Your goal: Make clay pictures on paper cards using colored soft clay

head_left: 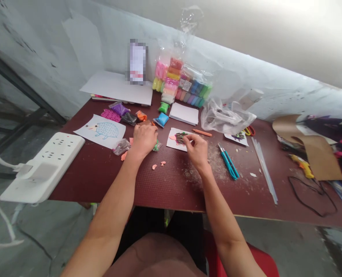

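**Dark clay strips (pixel 180 137) on white card (pixel 176 139) under right grip (pixel 198 152)**

The card lies directly beneath the right grip, its fingers together and touching the clay. The left grip (pixel 144 140), curled shut over something hidden, rests just left of the card. Orange clay scraps (pixel 158 164) lie below it on the maroon bench (pixel 171 192); teal-handled scissors (pixel 229 164) sit farther right.

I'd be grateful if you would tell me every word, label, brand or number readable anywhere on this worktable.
Nothing is readable: the upright object by the wall is pixelated, and the labels on the bagged modelling clay are too small to read.
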`<control>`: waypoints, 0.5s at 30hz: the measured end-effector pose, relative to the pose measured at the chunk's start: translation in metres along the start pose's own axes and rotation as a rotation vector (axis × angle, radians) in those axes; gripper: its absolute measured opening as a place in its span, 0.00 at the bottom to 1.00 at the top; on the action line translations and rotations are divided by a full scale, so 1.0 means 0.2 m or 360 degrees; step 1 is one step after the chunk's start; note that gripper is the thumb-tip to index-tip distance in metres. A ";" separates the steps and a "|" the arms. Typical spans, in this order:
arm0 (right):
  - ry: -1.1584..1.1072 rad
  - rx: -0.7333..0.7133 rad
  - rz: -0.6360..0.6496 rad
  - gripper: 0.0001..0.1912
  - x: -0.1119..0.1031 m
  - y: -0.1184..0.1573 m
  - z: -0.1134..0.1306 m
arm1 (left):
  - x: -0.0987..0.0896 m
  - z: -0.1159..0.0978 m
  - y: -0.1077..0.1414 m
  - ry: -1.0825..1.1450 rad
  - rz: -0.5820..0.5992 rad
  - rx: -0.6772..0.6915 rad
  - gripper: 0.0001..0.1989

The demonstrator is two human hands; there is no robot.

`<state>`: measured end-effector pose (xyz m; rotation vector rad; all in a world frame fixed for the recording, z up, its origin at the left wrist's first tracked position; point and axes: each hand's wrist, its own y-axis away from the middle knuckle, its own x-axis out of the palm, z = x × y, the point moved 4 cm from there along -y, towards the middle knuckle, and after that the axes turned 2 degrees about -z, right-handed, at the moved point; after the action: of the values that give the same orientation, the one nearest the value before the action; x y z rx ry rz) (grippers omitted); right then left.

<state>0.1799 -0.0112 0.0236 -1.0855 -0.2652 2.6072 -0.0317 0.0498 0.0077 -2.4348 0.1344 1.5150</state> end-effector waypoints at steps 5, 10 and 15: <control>0.0119 -0.0138 0.0442 0.10 0.17 0.10 0.15 | 0.00 0.03 0.00 0.0044 0.0019 0.0092 0.14; 0.0248 -0.0174 0.0571 0.10 0.26 0.13 0.21 | 0.02 0.03 0.01 0.0003 0.0115 0.0198 0.08; 0.0131 -0.0129 0.0452 0.10 0.29 0.11 0.19 | 0.00 0.01 -0.01 0.0189 0.0156 0.0213 0.08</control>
<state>0.1098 -0.0141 0.0052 -1.3433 -0.2136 2.8093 -0.0332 0.0521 0.0071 -2.4416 0.3714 1.3523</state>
